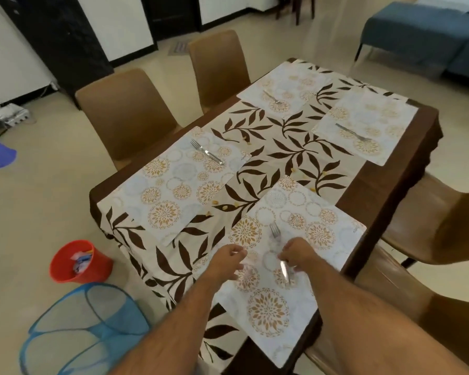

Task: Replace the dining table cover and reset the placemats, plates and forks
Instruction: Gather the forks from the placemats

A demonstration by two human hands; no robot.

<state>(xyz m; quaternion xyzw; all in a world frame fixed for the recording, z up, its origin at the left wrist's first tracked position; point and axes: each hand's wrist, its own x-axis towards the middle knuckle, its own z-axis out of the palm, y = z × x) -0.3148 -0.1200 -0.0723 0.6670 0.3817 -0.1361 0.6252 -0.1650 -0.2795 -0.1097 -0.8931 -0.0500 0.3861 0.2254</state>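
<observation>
A cream table cover [279, 155] with brown leaf print lies on the dining table, scattered with small crumbs. Several floral placemats lie on it. My right hand [298, 253] pinches the near fork [280, 253] by its handle over the near placemat [287, 301]. My left hand [228, 259] hovers beside it with loosely curled fingers, holding nothing. One fork [207, 152] rests on the left placemat [173, 185]. Another fork [354, 132] lies on the far right placemat [366, 125]. A third fork [271, 97] lies on the far left placemat [282, 87]. No plates are in view.
Brown chairs stand along the left side [125, 112] and right side [431, 226] of the table. An orange bin [79, 262] and a blue mesh basket [84, 328] sit on the floor at the near left. A blue sofa [428, 31] stands at the far right.
</observation>
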